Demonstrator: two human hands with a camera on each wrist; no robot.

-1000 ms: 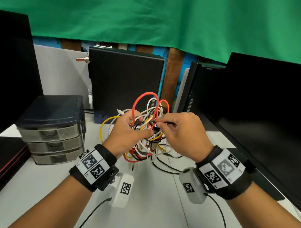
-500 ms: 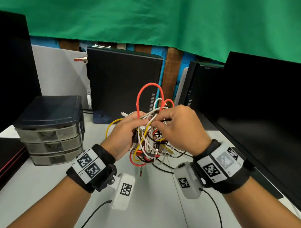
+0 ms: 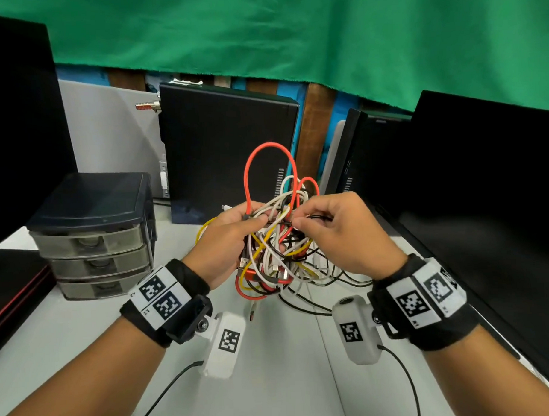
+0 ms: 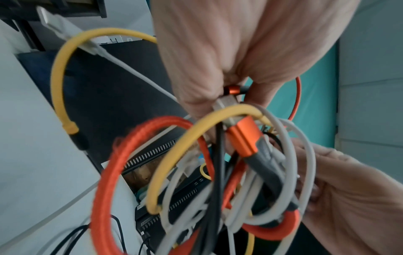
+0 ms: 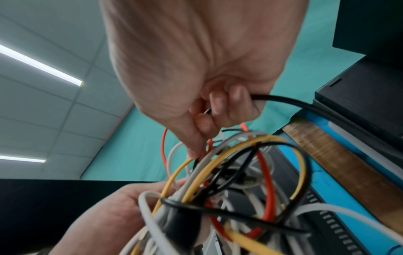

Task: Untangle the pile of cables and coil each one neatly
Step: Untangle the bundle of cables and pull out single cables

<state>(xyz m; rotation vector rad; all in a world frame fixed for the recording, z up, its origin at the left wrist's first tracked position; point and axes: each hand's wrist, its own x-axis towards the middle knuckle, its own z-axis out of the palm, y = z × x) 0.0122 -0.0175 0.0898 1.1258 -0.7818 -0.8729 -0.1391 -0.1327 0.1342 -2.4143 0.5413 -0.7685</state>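
Black-white square codes on wrist bands [image 3: 159, 292], unreadable.

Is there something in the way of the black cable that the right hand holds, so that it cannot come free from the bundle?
Yes. The right hand pinches the black cable, but this cable runs back into the bundle, where white, yellow and orange loops cross it. The left hand grips the bundle. How exactly it is knotted cannot be told.

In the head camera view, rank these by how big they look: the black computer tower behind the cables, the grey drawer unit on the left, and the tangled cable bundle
1. Black computer tower, the largest.
2. Grey drawer unit and cable bundle: these look close in spread. The bundle is loose loops held up nearer the camera by the left hand and right hand, so I won't rank them.
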